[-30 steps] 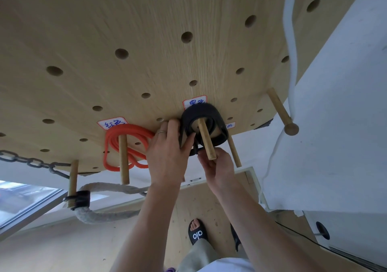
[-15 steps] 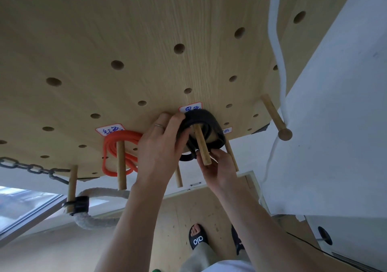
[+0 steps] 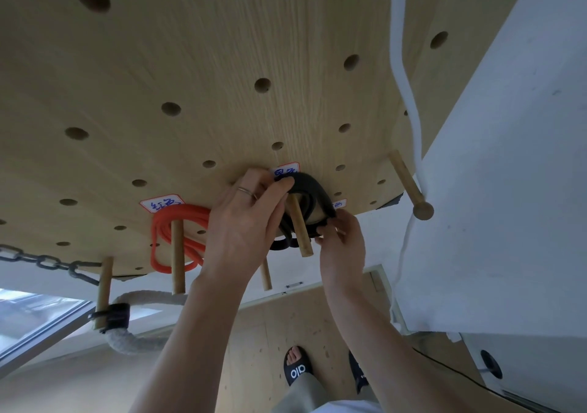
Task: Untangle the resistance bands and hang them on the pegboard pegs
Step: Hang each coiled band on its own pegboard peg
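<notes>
1. Head view: left hand (image 3: 244,222) pinches the black resistance band (image 3: 313,191) near its top; right hand (image 3: 341,241) grips its lower edge, apparently.
2. Band loops around a wooden peg (image 3: 298,225) on the pegboard (image 3: 190,63).
3. Orange band (image 3: 178,222) hangs on the neighbouring peg (image 3: 178,260).

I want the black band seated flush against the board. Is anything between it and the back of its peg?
Nothing visible blocks it. The black band is already looped round its peg, close to the pegboard, held by the left hand and the right hand. The orange band hangs apart on the neighbouring peg.
</notes>
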A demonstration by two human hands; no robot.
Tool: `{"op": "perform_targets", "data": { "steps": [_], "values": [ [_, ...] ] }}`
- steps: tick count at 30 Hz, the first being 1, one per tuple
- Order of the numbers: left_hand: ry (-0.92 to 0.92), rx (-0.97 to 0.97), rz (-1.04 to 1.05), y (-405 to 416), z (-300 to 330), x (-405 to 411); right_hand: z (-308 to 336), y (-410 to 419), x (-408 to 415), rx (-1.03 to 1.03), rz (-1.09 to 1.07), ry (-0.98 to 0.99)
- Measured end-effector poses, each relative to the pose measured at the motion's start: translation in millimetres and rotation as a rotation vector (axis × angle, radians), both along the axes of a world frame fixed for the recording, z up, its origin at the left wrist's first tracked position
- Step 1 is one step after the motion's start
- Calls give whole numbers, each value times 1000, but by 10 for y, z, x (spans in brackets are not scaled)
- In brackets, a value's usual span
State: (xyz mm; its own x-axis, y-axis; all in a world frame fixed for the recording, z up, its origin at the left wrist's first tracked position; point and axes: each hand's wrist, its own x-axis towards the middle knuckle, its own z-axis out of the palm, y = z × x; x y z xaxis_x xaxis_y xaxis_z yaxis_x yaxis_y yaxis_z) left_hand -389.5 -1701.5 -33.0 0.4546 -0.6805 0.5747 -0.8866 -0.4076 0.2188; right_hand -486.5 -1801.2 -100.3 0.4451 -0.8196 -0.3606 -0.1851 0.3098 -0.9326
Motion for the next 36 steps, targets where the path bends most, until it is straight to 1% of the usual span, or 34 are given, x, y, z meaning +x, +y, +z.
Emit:
{"op": "perform_targets", "data": {
  "steps": [1,3,6,9,11,15,18,21,25,29,32,36],
  "values": [
    [2,4,3,-5,-2,-4,-4,3,11,-67,47,11],
    [3,6,8,-9,2,-19,-12,15,25,-122,105,14],
    [-4,-4,2,-8,28,-28,64,39,-21,-168,71,2],
    [-21,-5,-22,-21,46,9,88,80,-64,-279,16,-28],
    [-37,0,-15,-38,35,24,70,106,-47,-356,41,-28],
    [-69,1,-8,-54,34,9,51,138,-36,-447,98,-32],
    [-62,5,-4,-25,40,-13,73,131,-55,-469,60,-61],
    [-55,-4,8,19,15,-25,138,100,-57,-646,31,-100],
    [-14,-11,58,36,-27,-29,162,-52,-18,-828,124,-135],
    [-21,-29,87,33,-38,-64,157,-178,5,-871,211,-139],
    [2,-61,97,85,-114,-70,134,-211,38,-903,256,-87],
    [11,-22,118,121,-288,-52,143,-271,122,-912,263,-20]
  ]
}}
